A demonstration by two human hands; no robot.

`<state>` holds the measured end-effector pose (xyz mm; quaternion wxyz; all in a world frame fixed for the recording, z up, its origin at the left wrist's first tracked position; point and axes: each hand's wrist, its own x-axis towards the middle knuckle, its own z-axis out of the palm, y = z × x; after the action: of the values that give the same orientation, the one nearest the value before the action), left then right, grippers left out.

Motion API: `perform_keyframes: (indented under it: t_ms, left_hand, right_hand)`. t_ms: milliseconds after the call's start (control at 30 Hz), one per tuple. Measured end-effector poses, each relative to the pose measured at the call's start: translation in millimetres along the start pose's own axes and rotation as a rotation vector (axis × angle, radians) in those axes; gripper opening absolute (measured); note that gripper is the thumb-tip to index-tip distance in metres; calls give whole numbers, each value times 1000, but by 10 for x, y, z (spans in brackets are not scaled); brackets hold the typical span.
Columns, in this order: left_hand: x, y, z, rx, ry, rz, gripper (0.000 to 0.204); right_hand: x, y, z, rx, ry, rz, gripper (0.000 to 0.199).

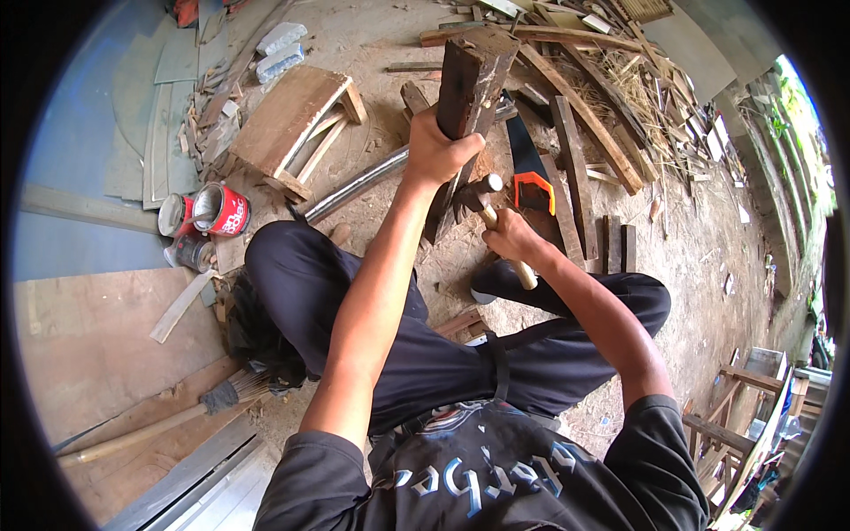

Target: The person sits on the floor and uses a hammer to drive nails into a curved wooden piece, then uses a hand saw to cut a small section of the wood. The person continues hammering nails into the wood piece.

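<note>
My left hand (pixel 436 149) grips a thick dark wooden beam (pixel 469 75) near its top and holds it upright, tilted a little, with its lower end on the sandy ground between my knees. My right hand (pixel 512 237) is closed on the wooden handle of a hammer (pixel 481 190); the metal head sits against the beam's side, just below my left hand. I am squatting, in dark trousers and a dark printed shirt.
A handsaw with an orange handle (pixel 532 177) lies on planks just behind the beam. A metal pipe (pixel 354 186), a small wooden stool (pixel 292 119), two paint tins (pixel 208 212) and a brush (pixel 190 407) lie to the left. Scrap timber (pixel 584 106) is piled behind.
</note>
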<state>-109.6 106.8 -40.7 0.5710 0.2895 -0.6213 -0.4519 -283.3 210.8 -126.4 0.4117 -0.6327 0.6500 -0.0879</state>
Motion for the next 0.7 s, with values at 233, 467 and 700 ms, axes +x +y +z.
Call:
perform_keyframes:
  t_ms: [233,467,700]
  left_hand:
    - [-110,69,9,-48,-102,-6,15]
    - [140,-119,113,-9,-138,-25,18]
    - [375,-322,-522,-94,68,-147,20]
  right_hand:
    - [-239,8,-544,-990,-236,-242,30]
    - [-436,937,-262,-404,110,-122,22]
    - [-314,726,-21,855,-13,0,22]
